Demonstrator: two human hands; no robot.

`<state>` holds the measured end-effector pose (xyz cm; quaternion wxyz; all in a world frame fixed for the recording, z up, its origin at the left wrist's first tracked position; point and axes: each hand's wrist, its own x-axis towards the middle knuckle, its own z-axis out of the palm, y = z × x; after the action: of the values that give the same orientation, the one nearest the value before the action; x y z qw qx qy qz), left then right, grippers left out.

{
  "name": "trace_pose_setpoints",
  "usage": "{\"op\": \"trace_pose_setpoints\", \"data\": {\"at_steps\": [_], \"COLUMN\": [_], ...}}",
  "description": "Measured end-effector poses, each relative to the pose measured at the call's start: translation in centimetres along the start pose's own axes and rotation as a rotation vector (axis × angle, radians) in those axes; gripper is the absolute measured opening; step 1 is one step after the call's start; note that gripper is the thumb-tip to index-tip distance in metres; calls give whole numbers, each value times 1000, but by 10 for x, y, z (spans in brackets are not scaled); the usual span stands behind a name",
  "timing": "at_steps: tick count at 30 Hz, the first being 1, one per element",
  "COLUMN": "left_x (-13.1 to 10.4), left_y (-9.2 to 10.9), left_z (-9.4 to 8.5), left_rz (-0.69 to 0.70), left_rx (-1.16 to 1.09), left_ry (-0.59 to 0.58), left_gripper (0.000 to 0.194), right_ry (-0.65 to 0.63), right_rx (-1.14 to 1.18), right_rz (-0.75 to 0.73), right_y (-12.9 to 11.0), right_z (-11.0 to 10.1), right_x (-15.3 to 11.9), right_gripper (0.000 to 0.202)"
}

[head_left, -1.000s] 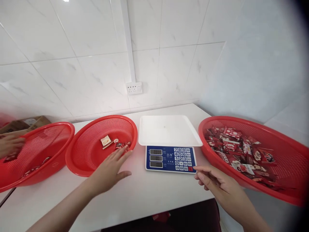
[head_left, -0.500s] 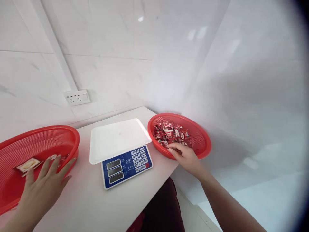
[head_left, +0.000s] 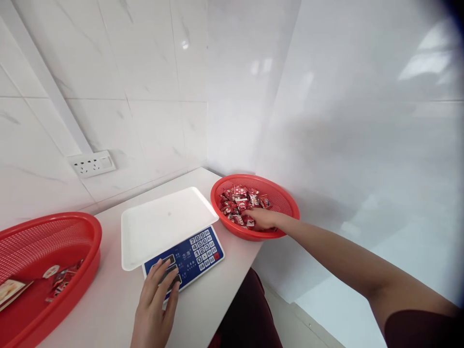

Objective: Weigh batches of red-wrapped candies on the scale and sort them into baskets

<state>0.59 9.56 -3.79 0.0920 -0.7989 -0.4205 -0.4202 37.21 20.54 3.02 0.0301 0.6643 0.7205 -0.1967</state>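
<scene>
My right hand [head_left: 261, 218] is down inside the right red basket [head_left: 286, 205], among small wrapped candies [head_left: 241, 203] in red and white packaging. One stretched-out finger or thumb shows lying against the wrappers, while its other fingers are largely hidden. My left hand [head_left: 156, 295] is over the lower left of a weighing scale [head_left: 203, 253], its fingers spread across the display. Nothing is held in it, and whether the fingertips touch the panel I cannot tell. A white weighing tray [head_left: 166, 224] on the scale bears no goods.
At the left stands another red basket [head_left: 87, 241], holding a few red-wrapped packets [head_left: 63, 280] and a card or packet with a picture [head_left: 10, 292]. The white table [head_left: 108, 295] meets a tiled wall with a socket panel [head_left: 92, 164]. A side wall stands close behind the right basket.
My left hand has moved right, from the left basket to over the scale's display. My right hand has gone from the right basket's near rim deeper in among the candies. The view has turned rightward.
</scene>
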Motion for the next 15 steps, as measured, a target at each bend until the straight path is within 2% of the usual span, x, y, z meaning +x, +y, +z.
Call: {"op": "trace_pose_setpoints", "data": {"at_steps": [3,7,15], "left_x": [-7,-10,-14], "left_y": [0,0,-1], "left_z": [1,3,9], "left_rz": [14,64,76], "left_rx": [-47,-102,-135], "left_ry": [36,63,33], "left_gripper": [27,26,24], "right_ry": [119,251,397], "right_rx": [84,276,503], "right_rz": [18,45,146], "right_y": [9,22,31], "right_z": [-14,-30,-29], "right_x": [4,8,24], "right_gripper": [47,34,54]}}
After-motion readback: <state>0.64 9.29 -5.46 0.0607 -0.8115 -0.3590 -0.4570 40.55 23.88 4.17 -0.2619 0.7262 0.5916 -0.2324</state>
